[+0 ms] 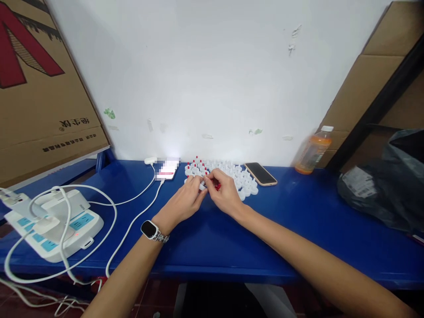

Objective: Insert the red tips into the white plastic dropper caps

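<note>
Reaching forward over a glossy blue bench, both hands meet near its back edge, fingertips pinched together on a small white plastic piece. The left hand, a square-faced watch with a metal link band on its wrist, curls in from the left; the right hand arches over from the right, with a small red part showing at its fingers. Just behind them lies a cluster of white plastic caps, some red-tipped. A dark phone lies flat beside the cluster, an orange bottle stands further right, and a white power strip with looping cables sits at the left end.
</note>
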Tool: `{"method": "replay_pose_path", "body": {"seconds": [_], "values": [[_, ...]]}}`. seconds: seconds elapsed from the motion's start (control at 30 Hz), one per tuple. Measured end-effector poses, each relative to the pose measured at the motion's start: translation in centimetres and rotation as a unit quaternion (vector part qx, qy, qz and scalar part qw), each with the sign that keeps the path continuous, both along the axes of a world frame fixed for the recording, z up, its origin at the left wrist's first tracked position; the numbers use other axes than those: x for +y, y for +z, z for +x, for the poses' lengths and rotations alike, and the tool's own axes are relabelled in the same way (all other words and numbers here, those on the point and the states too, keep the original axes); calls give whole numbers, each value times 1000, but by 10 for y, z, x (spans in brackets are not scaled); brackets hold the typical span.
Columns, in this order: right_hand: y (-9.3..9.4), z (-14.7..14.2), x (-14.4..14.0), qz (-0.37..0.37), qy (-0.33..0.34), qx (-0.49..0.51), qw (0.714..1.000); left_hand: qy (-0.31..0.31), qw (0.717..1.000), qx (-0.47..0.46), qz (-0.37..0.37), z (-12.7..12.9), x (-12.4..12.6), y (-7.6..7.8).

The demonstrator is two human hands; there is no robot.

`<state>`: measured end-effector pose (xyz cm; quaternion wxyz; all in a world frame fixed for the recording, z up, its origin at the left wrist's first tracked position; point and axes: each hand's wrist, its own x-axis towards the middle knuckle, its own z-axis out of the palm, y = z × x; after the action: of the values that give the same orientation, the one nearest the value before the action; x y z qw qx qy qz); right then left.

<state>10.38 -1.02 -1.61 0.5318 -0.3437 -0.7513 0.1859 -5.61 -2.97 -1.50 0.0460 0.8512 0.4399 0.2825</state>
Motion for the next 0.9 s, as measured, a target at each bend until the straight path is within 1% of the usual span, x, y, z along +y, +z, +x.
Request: {"method": "replay_pose_path", "body": {"seconds": [0.13, 0.2, 0.27, 0.33, 0.47, 0.6, 0.67, 0.77, 0.83, 0.9], "values": [[4, 4, 15, -76, 49, 43, 995, 0, 999, -21, 27, -5, 4, 1], [10, 11, 26, -78, 45, 34, 995, 26, 998, -42, 51, -12, 8, 1], [16, 17, 37, -69, 20, -19, 997, 60, 995, -51, 63, -21, 14, 1], [20, 21, 46, -66, 15, -94, 993, 84, 994, -37, 60, -28, 18, -1], [20, 14, 56, -45, 58, -227, 971, 104, 993, -4, 48, -33, 22, -4], [16, 2, 57, -32, 81, -304, 949, 110, 993, 2, 50, -31, 21, -5], [14, -2, 56, -42, 87, -312, 945, 110, 993, 6, 48, -31, 21, -5], [12, -2, 59, -84, 86, -278, 953, 110, 993, 7, 50, -32, 21, -5], [11, -1, 66, -101, 57, -252, 961, 112, 992, 6, 55, -32, 21, -5], [11, -2, 76, -92, 10, -259, 961, 115, 992, 6, 58, -32, 21, -5]]}}
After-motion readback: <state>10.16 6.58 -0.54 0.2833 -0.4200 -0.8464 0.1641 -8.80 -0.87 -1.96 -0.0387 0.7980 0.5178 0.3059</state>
